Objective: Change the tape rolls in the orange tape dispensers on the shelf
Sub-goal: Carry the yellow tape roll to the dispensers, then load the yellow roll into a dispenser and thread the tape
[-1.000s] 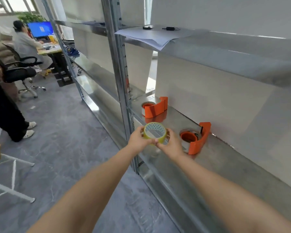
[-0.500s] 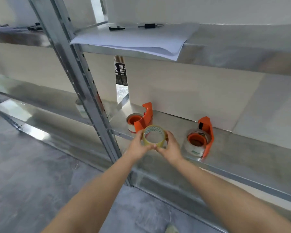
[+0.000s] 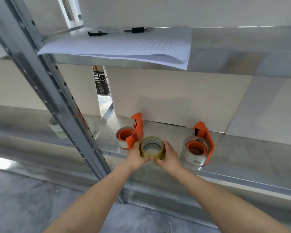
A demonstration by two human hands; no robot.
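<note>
Over the front edge of the galvanised steel shelf [image 3: 242,158], both hands, left hand [image 3: 136,156] and right hand [image 3: 168,157], now hold the yellowish tape roll [image 3: 152,147] squarely between the two loaded orange plastic dispensers [image 3: 136,132], so swapping looks imminent.

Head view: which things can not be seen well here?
- Left dispenser: its lower front is hidden by the left hand and the held tape roll.
- Printing on the paper: too small to read.
- Two dark items behind the paper: too small to identify.
</note>
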